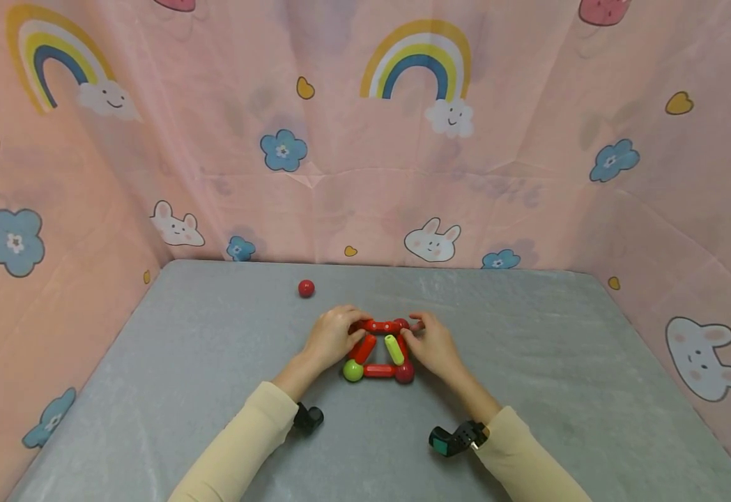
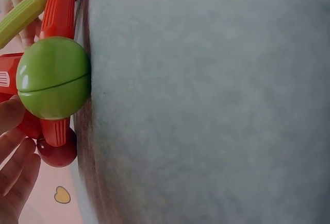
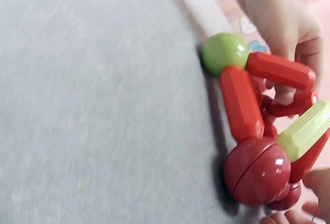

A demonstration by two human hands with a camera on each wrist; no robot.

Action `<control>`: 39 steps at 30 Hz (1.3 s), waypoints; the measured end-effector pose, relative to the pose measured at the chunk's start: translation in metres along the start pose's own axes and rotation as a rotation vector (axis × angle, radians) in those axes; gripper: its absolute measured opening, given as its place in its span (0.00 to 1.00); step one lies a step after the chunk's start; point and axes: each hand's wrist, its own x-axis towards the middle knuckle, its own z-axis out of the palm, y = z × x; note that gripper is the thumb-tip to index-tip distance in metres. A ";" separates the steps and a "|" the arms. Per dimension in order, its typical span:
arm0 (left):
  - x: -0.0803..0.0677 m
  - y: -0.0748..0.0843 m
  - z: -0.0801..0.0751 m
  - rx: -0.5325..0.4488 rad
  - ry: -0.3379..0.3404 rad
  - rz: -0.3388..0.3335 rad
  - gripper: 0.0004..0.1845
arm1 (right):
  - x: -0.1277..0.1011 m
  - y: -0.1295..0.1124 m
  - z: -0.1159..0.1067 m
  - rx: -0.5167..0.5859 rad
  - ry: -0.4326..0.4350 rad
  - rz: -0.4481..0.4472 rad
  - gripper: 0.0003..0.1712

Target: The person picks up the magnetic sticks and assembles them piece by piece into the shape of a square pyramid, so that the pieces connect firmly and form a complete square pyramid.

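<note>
Centrally on the grey surface (image 1: 202, 390), both hands work a small frame of sticks and balls (image 1: 379, 348). The left hand (image 1: 330, 337) has its fingers curled over the far left corner, pinching the frame where a red stick (image 1: 364, 348) slopes up from the green ball (image 1: 352, 370). The right hand (image 1: 431, 344) pinches the far right corner, by the top red bar (image 1: 379, 325); a yellow-green stick (image 1: 394, 348) leans down from there to a dark red ball (image 1: 405, 372). Between the two near balls lies a short red stick (image 1: 378, 371), flat on the surface.

The frame looks light and made of hard, smooth plastic — stiff in each piece, yet probably loose at the joints, so it likely folds or comes apart if lifted by one stick. The balls are glossy and would slip under a fingertip; the ridged sticks seem the surer place for a grip, close to a joint, with one hand at each end as now.

A loose red ball (image 1: 306, 288) rests well apart, toward the far left — it would roll at a nudge. Pink cloth with rainbows and rabbits (image 1: 528, 174) hangs around the surface on three sides.
</note>
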 end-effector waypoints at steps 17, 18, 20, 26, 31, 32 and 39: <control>-0.001 -0.004 0.001 -0.079 0.027 0.022 0.13 | -0.005 -0.008 0.002 0.095 -0.134 0.195 0.25; -0.001 -0.005 0.000 -0.090 0.026 0.019 0.13 | -0.005 -0.008 0.003 0.098 -0.135 0.198 0.25; -0.001 -0.007 -0.002 -0.112 0.026 0.012 0.13 | -0.005 -0.008 0.003 0.099 -0.139 0.201 0.25; 0.003 -0.018 -0.014 -0.133 0.040 -0.053 0.15 | -0.005 -0.006 0.003 0.094 -0.142 0.185 0.25; 0.009 -0.034 -0.028 -0.101 0.077 -0.151 0.16 | -0.005 -0.005 0.004 0.102 -0.136 0.186 0.25; 0.011 -0.038 -0.031 -0.088 0.081 -0.171 0.16 | -0.004 -0.005 0.004 0.103 -0.135 0.188 0.25; 0.019 -0.064 -0.041 -0.092 0.098 -0.324 0.23 | -0.004 -0.004 0.005 0.089 -0.139 0.190 0.25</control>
